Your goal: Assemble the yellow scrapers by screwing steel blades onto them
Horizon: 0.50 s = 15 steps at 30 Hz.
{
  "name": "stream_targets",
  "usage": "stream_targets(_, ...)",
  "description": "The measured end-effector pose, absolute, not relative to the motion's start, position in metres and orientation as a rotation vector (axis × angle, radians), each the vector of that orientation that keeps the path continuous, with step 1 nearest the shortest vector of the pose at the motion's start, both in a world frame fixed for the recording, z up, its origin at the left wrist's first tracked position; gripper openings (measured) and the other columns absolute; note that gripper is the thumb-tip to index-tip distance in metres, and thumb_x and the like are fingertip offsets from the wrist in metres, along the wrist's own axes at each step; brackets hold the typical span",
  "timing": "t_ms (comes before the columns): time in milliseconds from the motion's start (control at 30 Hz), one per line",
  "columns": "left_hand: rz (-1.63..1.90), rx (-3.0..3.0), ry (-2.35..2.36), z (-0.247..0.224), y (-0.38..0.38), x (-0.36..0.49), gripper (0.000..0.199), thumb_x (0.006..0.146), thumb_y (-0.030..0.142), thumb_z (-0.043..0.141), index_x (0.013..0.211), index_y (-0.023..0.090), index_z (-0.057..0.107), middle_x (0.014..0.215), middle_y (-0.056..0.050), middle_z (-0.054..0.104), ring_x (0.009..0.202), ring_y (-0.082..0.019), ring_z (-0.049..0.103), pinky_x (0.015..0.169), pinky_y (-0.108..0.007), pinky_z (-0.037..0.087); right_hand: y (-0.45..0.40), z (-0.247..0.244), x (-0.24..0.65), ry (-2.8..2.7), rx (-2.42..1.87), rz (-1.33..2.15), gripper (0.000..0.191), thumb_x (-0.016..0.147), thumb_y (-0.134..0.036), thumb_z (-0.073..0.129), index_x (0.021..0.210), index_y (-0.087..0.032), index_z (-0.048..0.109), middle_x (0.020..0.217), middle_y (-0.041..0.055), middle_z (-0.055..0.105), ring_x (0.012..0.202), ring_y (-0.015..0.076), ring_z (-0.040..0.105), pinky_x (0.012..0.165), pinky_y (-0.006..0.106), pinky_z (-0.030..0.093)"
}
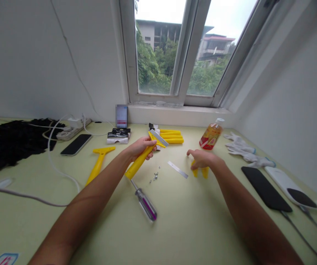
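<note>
My left hand (pixel 141 148) is shut around the handle of a yellow plastic scraper (pixel 138 164), whose wide head carries a steel blade (pixel 158 137). My right hand (pixel 203 159) lies over a yellow forked plastic piece (pixel 205 172), and most of that piece is hidden under my palm and fingers. Whether those fingers grip it, I cannot tell. A loose steel blade (pixel 177 169) lies between my hands. Several small screws (pixel 155 177) sit below my left hand, near a clear-handled screwdriver (pixel 146 204).
Behind my hands are several yellow handles (pixel 171 136) and a second yellow scraper (pixel 99 163) to the left. A phone (pixel 76 144), power strip (pixel 70 132), cables and black fabric (pixel 12 143) lie left; a bottle (pixel 210 135), white gloves (pixel 244 150) and a dark slab (pixel 266 188) lie right.
</note>
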<state>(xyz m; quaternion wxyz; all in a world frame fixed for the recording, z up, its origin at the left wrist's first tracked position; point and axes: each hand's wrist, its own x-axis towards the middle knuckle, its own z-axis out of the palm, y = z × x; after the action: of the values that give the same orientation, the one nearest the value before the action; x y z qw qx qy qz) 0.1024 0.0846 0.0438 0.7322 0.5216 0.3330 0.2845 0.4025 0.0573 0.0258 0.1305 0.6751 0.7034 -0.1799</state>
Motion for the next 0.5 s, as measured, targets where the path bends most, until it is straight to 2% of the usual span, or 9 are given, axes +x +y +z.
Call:
stream_targets(133,0.625,1.156,0.731,0.044,0.083,0.103,0.025,0.087,0.03,0.061,0.104,0.016,0.048,0.073,0.001,0.054,0.04,-0.008,0.052,0.034,-0.018,0.039,0.06,0.024,0.41,2.016,2.011,-0.492,0.079,0.063,-0.033,0.077,0.135,-0.02,0.048,0.123,0.0168,0.059,0.089,0.027,0.067,0.064,0.031,0.049)
stream_targets(333,0.612,1.162,0.719,0.044,0.081,0.104,0.024,0.087,0.03,0.06,0.102,0.017,0.048,0.072,0.002,0.054,0.04,-0.007,0.051,0.034,-0.017,0.039,0.062,0.024,0.415,2.083,1.999,-0.605,0.076,0.057,-0.039,0.081,0.125,-0.019,0.054,0.094,0.0081,0.068,0.078,0.0236,0.067,0.058,0.028,0.049)
stream_targets(500,0.598,1.163,0.68,0.04,0.082,0.106,0.028,0.084,0.033,0.063,0.101,0.018,0.047,0.073,0.002,0.054,0.041,-0.007,0.052,0.035,-0.017,0.041,0.065,0.02,0.423,2.176,2.003,-0.744,0.067,0.057,-0.043,0.082,0.115,-0.02,0.06,0.091,0.0064,0.07,0.071,0.0201,0.067,0.056,0.027,0.049)
